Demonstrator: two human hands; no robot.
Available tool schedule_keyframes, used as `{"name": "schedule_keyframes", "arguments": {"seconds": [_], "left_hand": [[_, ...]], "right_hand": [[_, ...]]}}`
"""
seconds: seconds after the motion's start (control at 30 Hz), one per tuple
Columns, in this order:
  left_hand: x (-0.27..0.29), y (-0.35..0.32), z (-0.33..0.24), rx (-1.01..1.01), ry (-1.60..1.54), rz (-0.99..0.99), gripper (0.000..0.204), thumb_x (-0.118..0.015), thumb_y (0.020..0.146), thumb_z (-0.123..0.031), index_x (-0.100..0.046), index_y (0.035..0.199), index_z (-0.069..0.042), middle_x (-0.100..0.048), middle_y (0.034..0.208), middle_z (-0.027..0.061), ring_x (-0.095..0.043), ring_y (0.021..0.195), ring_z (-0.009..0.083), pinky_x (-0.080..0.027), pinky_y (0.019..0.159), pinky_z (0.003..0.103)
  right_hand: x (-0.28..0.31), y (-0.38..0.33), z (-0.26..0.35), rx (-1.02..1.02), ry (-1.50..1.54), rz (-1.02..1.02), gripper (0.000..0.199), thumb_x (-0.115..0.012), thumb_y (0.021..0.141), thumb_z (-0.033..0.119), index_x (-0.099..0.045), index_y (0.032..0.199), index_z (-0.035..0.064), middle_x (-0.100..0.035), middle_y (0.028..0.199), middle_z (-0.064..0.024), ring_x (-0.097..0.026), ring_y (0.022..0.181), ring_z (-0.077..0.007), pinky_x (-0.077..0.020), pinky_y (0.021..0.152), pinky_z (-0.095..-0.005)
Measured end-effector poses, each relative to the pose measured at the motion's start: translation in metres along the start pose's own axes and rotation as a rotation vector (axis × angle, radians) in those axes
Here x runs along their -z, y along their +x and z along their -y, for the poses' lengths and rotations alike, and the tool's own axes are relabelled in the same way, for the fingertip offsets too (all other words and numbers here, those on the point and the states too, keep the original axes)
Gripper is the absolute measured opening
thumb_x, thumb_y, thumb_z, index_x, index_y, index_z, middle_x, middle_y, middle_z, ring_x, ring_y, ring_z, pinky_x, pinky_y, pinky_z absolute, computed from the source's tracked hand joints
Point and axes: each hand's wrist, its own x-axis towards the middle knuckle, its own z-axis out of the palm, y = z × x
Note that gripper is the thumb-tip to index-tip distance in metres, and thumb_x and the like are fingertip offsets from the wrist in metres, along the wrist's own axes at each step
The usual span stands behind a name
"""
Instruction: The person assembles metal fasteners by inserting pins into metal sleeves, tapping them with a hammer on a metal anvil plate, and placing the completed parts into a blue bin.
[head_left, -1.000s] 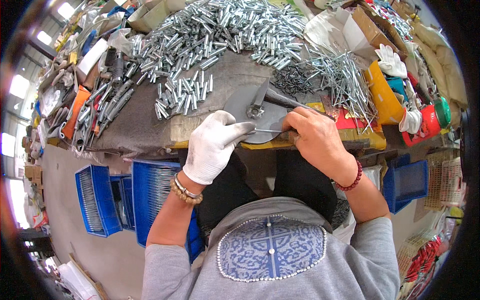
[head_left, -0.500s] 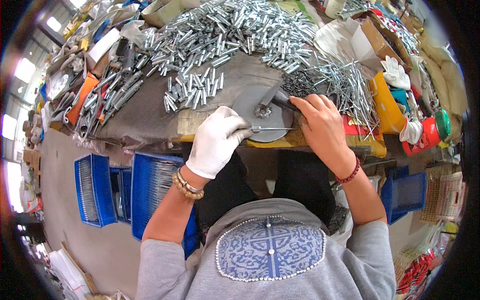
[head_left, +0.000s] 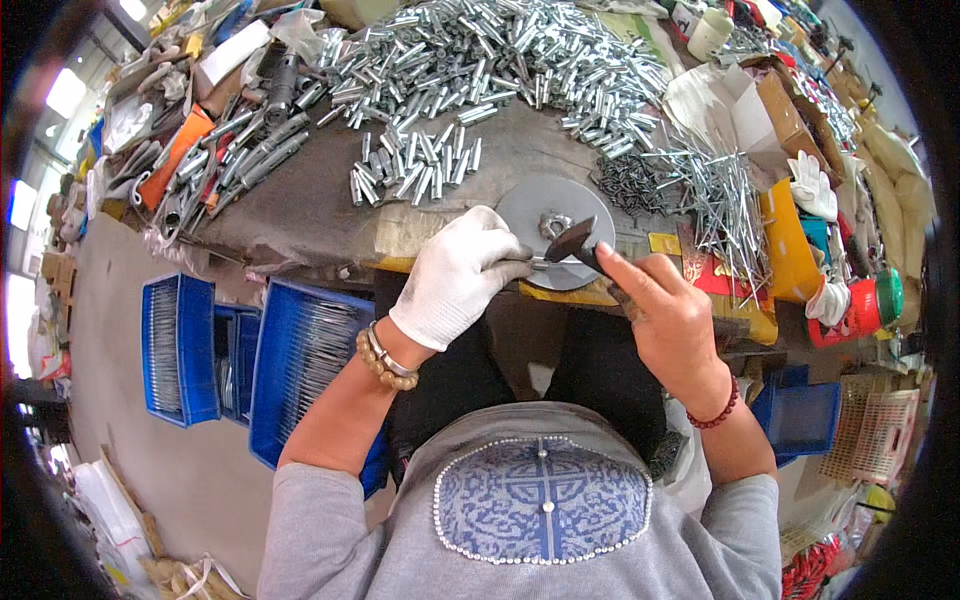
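My left hand [head_left: 455,280], in a white glove, pinches a small metal piece [head_left: 540,264] over the near edge of a round grey plate [head_left: 520,205]. My bare right hand [head_left: 672,325] is closed around the handle of a small dark hammer. The hammer head [head_left: 572,242] is right at the metal piece, just beyond my left fingertips; whether they touch, I cannot tell. A metal ring-shaped fitting [head_left: 553,225] stands at the plate's middle. Part of the metal piece is hidden by the hammer and my fingers.
Behind the plate lies a big heap of metal tubes [head_left: 480,70], with a smaller group [head_left: 420,165] nearer. Dark small parts [head_left: 635,185] and thin metal rods [head_left: 725,200] lie to the right. Blue crates [head_left: 262,400] of rods stand below left; a red container [head_left: 845,315] sits far right.
The hammer has moved from over the plate's middle toward me, its head now at the metal piece. My right hand has come nearer too; my left keeps its pinch.
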Motion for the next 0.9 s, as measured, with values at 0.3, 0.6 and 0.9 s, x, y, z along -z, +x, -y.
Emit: {"name": "schedule_keyframes", "arguments": {"seconds": [0.3, 0.6, 0.9], "left_hand": [[-0.001, -0.002, 0.003, -0.025, -0.023, -0.048, 0.015, -0.085, 0.085, -0.01, -0.081, 0.098, -0.006, -0.067, 0.1, 0.011, -0.068, 0.097, 0.029, -0.055, 0.087, 0.038], [-0.019, -0.018, -0.011, -0.076, 0.291, -0.331, 0.027, -0.082, 0.09, -0.008, -0.081, 0.116, -0.006, -0.072, 0.102, 0.01, -0.069, 0.093, 0.0236, -0.056, 0.083, 0.035], [-0.038, -0.046, -0.045, 0.678, -0.632, -0.205, 0.059, -0.063, 0.105, -0.005, -0.046, 0.161, -0.005, -0.078, 0.104, 0.0109, -0.066, 0.07, 0.0099, -0.053, 0.061, 0.025]], "right_hand": [[-0.006, 0.026, -0.009, 0.11, -0.233, -0.1, 0.05, -0.07, 0.08, -0.005, -0.075, 0.127, 0.0092, -0.064, 0.107, -0.0129, -0.064, 0.105, -0.0362, -0.0561, 0.088, -0.0444], [-0.023, -0.008, 0.023, -0.388, 0.512, 0.261, 0.028, -0.071, 0.089, 0.003, -0.07, 0.117, 0.0017, -0.072, 0.086, -0.0183, -0.07, 0.076, -0.0348, -0.0547, 0.072, -0.0437], [-0.049, -0.024, 0.047, -0.66, 0.935, 0.349, 0.028, -0.063, 0.093, -0.006, -0.065, 0.121, -0.0043, -0.064, 0.078, -0.0062, -0.057, 0.071, -0.0093, -0.0471, 0.064, -0.03]]}}
